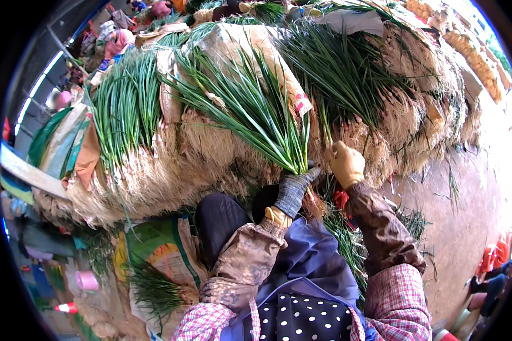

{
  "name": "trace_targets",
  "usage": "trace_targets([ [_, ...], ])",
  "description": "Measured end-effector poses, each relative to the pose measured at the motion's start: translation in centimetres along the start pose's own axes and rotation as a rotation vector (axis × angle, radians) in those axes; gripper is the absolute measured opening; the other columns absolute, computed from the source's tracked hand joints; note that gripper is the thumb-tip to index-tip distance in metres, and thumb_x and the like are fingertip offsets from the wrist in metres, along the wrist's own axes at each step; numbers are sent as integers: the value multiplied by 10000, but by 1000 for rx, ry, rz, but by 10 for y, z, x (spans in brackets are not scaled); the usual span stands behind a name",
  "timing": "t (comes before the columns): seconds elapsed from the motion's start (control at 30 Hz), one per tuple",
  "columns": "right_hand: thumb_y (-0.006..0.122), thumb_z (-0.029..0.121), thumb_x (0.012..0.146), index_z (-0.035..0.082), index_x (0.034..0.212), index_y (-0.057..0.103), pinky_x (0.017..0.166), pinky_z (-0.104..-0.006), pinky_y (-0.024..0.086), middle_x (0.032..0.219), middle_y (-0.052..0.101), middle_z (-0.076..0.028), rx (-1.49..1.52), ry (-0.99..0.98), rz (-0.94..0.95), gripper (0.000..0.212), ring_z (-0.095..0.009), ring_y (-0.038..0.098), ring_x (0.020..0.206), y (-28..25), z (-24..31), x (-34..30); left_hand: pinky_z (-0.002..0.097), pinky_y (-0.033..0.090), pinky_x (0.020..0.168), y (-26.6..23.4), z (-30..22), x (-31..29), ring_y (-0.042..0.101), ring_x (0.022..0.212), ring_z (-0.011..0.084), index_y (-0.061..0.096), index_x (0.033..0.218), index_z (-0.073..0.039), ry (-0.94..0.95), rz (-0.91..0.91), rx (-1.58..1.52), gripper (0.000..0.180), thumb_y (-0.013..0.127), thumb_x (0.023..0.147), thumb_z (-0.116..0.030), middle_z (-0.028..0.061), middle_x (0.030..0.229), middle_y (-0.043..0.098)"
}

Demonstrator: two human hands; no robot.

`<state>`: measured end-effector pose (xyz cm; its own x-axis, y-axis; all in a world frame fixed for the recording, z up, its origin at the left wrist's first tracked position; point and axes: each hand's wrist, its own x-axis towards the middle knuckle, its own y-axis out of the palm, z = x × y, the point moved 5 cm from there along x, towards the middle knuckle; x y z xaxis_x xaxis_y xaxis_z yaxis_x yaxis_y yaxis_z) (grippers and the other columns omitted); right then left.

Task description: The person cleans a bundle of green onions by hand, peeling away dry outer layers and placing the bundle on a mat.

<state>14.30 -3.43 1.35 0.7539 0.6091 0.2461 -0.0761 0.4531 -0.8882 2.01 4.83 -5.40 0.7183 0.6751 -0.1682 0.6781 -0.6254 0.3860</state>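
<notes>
My left hand [295,191], in a grey knit glove over a yellow one, is closed round a bunch of scallions [265,116]. Their long green leaves fan up and to the left, and reddish roots [313,206] hang below the fist. Just to the right, my right hand [347,165] wears a yellow glove. Its thumb and fingers pinch the lower end of a single pale green scallion stalk [326,122]. Beyond both hands lies a long heap of scallions [347,68], with bushy straw-coloured roots [205,139] facing me.
A woven sack [250,42] lies over the heap's middle. More scallions [128,102] are stacked at left. By my left knee, a small bunch [156,287] rests on a coloured sack [179,244]. Loose leaves [347,241] lie beside my right leg. Another person [119,42] sits far left.
</notes>
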Motion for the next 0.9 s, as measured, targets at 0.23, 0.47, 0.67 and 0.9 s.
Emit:
trace_targets([
  [0.23, 557, 209, 805, 56, 909, 530, 589, -404, 471, 671, 584, -163, 316, -221, 254, 187, -343, 592, 663, -14, 19, -81, 220, 414, 411, 10, -16, -5, 522, 467, 100, 577, 711, -32, 85, 16, 122, 176, 739, 663, -82, 27, 606, 588],
  [0.47, 582, 229, 837, -37, 1012, 558, 630, -260, 462, 790, 621, -92, 1202, 410, 291, 319, -173, 586, 691, 31, 7, -21, 263, 372, 301, 10, -13, 0, 470, 330, 154, 573, 707, -24, 51, -52, 192, 138, 700, 702, -78, 34, 516, 543],
  [0.67, 562, 149, 845, 8, 880, 578, 416, -255, 438, 672, 561, -32, 1746, 784, 184, 146, -124, 519, 503, 55, 13, -35, 332, 413, 261, 7, -4, 5, 479, 311, 199, 558, 775, -19, -121, 81, -68, 165, 690, 724, -104, 57, 511, 530],
  [0.9, 504, 156, 878, 28, 896, 577, 455, -232, 429, 720, 580, -21, 1855, 845, 230, 148, -112, 523, 564, 76, -4, -19, 239, 402, 335, 21, -23, -15, 502, 373, 144, 587, 786, -28, -99, 89, -125, 113, 673, 746, -89, 40, 550, 553],
])
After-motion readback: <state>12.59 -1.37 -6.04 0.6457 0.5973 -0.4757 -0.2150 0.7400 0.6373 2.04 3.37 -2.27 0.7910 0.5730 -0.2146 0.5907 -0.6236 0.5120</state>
